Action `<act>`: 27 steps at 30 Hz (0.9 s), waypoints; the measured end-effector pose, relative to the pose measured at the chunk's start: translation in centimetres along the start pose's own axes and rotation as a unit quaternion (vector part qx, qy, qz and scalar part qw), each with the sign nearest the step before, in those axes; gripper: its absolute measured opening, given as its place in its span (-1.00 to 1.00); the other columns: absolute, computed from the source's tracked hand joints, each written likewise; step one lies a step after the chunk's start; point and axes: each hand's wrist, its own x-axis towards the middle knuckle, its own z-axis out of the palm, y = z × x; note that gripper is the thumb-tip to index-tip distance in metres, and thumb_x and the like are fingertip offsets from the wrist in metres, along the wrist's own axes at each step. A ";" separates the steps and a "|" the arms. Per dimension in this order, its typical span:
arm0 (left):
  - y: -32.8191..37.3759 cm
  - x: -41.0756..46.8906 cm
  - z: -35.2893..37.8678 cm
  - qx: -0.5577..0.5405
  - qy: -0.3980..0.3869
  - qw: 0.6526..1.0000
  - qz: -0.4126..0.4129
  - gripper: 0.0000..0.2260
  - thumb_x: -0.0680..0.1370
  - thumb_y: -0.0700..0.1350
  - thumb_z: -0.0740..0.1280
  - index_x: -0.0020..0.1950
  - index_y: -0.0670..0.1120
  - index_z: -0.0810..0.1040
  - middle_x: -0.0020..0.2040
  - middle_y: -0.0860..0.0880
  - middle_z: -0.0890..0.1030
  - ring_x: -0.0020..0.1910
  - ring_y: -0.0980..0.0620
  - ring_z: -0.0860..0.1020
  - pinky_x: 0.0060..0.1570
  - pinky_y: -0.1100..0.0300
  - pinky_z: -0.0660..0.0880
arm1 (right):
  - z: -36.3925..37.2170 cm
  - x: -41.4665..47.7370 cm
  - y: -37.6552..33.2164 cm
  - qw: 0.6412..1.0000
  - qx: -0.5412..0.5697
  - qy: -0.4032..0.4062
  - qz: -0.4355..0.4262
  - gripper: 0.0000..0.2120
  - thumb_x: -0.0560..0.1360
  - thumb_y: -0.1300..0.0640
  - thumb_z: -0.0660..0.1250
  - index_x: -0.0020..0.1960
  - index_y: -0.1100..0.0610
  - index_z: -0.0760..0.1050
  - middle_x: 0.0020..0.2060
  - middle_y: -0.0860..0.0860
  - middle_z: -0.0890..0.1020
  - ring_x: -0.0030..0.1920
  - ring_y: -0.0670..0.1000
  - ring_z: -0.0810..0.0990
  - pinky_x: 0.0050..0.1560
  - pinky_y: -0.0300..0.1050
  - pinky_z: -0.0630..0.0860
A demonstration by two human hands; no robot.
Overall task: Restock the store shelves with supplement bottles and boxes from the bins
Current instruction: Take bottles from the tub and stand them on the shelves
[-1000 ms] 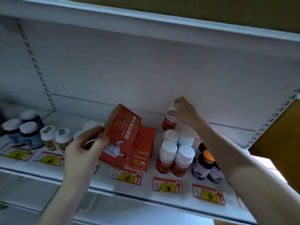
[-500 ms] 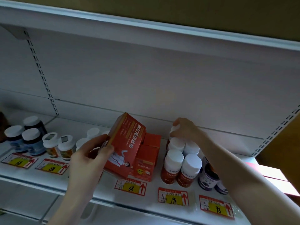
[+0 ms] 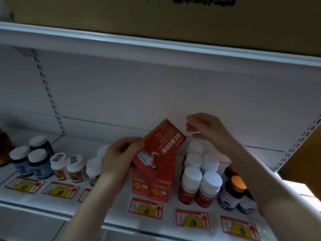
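Now your left hand (image 3: pixel 118 159) grips the tilted red cardboard box (image 3: pixel 159 145) above the red boxes standing on the white shelf (image 3: pixel 111 213); your right hand (image 3: pixel 206 126) hovers empty, fingers loosely curled, over the white-capped red bottles (image 3: pixel 199 180).

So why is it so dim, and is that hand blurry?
Head view: dim, bluish light overall, with one bright patch at right; the right hand is motion-smeared at its fingers; the box in the left hand looks fairly sharp.
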 end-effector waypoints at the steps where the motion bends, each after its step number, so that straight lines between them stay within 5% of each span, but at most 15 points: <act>1: 0.2 0.3 0.2 0.005 -0.016 1.000 0.004 -0.93 0.35 -0.23 0.45 -0.19 -0.12 0.63 -0.22 -0.15 0.66 -0.20 -0.13 0.63 -0.12 0.04 0.57 | 0.0 -0.5 -0.4 0.999 0.005 -0.035 0.004 -0.89 0.52 0.04 0.27 -0.02 0.01 0.54 -0.06 0.01 0.64 -0.02 -0.03 0.63 0.05 -0.11 0.53; 4: 0.7 1.0 1.0 0.009 -0.047 0.999 0.010 -0.96 0.42 -0.25 0.38 -0.20 -0.14 0.61 -0.25 -0.13 0.65 -0.27 -0.05 0.63 -0.24 0.14 0.59 | 0.0 -1.7 -0.7 0.994 -0.008 -0.104 0.016 -0.76 0.50 -0.01 0.27 0.13 0.03 0.53 0.00 0.02 0.65 0.03 -0.03 0.63 0.11 -0.09 0.55; 8: 1.1 0.7 1.8 0.006 -0.088 0.996 0.020 -0.88 0.30 -0.09 0.41 -0.23 -0.10 0.63 -0.23 -0.13 0.67 -0.24 -0.06 0.64 -0.21 0.14 0.56 | -0.3 -2.5 0.0 0.998 0.013 -0.055 -0.007 -0.80 0.48 0.12 0.33 0.10 0.06 0.55 -0.04 0.13 0.67 0.00 0.08 0.65 0.13 0.07 0.56; 13: 1.5 0.1 2.6 0.150 -0.170 0.973 0.042 -0.61 0.28 0.17 0.49 -0.22 -0.14 0.52 -0.27 -0.12 0.63 -0.28 -0.02 0.60 -0.19 0.10 0.49 | -1.0 -3.9 -0.4 0.997 0.022 -0.053 -0.042 -0.81 0.48 0.20 0.32 0.08 0.09 0.57 -0.09 -0.02 0.67 -0.10 -0.14 0.65 -0.09 -0.30 0.57; 16: 1.6 0.0 4.0 0.188 -0.181 0.964 0.046 -0.70 0.38 0.07 0.47 -0.10 -0.07 0.45 -0.20 -0.04 0.61 -0.28 0.07 0.60 -0.26 0.20 0.50 | -0.6 -4.8 -0.6 0.998 0.014 -0.015 -0.057 -0.84 0.48 0.24 0.32 0.04 0.11 0.56 -0.11 -0.03 0.65 -0.14 -0.20 0.63 -0.11 -0.36 0.55; 21: 1.6 -0.4 6.1 0.148 -0.178 0.970 0.080 -0.49 0.49 -0.04 0.36 0.37 0.13 0.22 -0.10 0.08 0.52 -0.20 0.12 0.61 -0.26 0.32 0.54 | -0.7 -6.5 0.7 0.973 0.145 0.178 0.018 -0.86 0.51 0.09 0.30 0.04 0.10 0.52 -0.04 0.09 0.65 -0.01 0.01 0.64 0.08 -0.11 0.56; 24: 1.4 -0.4 7.2 0.077 -0.201 0.974 0.077 -0.40 0.52 -0.11 0.32 0.42 0.26 0.09 -0.15 0.12 0.51 -0.31 0.20 0.63 -0.36 0.35 0.53 | -0.6 -8.8 2.2 0.979 0.140 0.138 0.057 -0.72 0.49 -0.01 0.29 0.14 0.11 0.49 0.00 0.13 0.65 0.01 0.05 0.65 0.08 -0.03 0.58; 27: 0.6 -0.1 8.7 0.081 -0.221 0.969 0.080 -0.47 0.54 -0.09 0.30 0.42 0.23 0.17 -0.11 0.04 0.53 -0.22 0.14 0.63 -0.29 0.31 0.54 | -0.7 -10.7 3.0 0.978 0.165 0.101 0.080 -0.60 0.37 -0.07 0.33 0.15 0.08 0.51 0.03 0.16 0.65 0.02 0.15 0.65 0.06 0.08 0.58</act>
